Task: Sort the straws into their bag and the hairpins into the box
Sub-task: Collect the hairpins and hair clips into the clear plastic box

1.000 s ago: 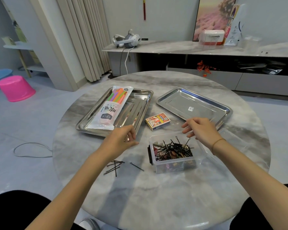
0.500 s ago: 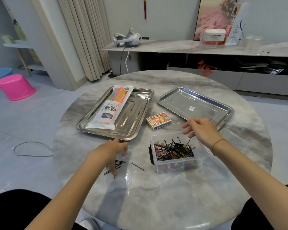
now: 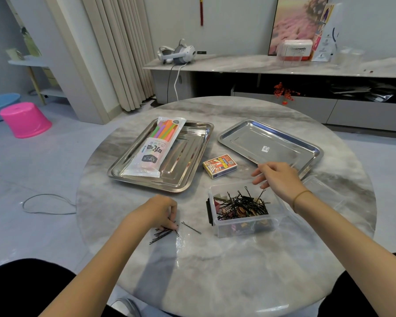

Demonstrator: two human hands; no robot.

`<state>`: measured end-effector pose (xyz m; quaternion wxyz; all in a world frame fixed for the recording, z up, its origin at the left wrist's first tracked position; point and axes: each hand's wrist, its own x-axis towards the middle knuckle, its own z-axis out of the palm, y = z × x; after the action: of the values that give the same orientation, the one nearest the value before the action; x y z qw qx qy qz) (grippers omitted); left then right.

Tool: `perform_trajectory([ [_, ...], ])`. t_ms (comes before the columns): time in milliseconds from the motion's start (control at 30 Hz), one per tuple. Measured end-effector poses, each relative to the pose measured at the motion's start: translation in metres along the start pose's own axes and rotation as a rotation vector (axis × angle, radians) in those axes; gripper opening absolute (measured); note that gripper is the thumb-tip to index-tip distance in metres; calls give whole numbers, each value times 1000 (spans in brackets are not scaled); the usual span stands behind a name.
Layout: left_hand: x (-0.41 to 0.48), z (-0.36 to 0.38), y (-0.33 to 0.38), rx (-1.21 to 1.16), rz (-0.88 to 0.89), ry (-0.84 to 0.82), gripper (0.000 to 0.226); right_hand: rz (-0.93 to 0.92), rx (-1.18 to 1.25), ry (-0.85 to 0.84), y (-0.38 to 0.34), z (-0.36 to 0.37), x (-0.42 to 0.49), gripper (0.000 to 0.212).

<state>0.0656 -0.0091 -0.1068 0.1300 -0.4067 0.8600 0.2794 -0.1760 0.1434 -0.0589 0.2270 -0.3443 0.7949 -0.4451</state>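
Observation:
A clear plastic box (image 3: 242,227) on the round marble table holds a tangle of black hairpins (image 3: 242,203). Left of it, several loose hairpins (image 3: 161,235) lie on the table, with one more hairpin (image 3: 191,227) apart to their right. My left hand (image 3: 157,212) is down on that pile, fingertips curled onto the pins. My right hand (image 3: 277,179) hovers at the box's far right corner, fingers loosely bent, holding nothing. The bag of coloured straws (image 3: 154,148) lies in the left steel tray (image 3: 188,177).
A second steel tray (image 3: 284,143) sits at the back right. A small card box (image 3: 220,169) lies between the trays. The clear box lid (image 3: 322,193) rests right of my right wrist. A pink stool (image 3: 24,120) and a cable (image 3: 46,204) are on the floor.
My left hand has come back from the left tray's near edge and dropped onto the loose hairpins. My right hand has stayed by the box.

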Motion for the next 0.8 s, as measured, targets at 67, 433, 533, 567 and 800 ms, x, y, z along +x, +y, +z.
perform_trajectory([
  [67,1,2,1,-42,-6,-25,29,3,8,-3,0,0,0,34],
  [433,-2,-15,10,-36,32,-84,24,7,13,-20,0,-1,-1,34],
  [533,-9,-31,19,-291,114,-41,21,11,13,-19,0,0,0,35],
  [567,-12,-35,24,-396,144,-33,20,9,9,-20,0,0,1,35],
  [800,-14,-31,71,-872,272,-77,14,7,22,-28,0,1,-1,34],
])
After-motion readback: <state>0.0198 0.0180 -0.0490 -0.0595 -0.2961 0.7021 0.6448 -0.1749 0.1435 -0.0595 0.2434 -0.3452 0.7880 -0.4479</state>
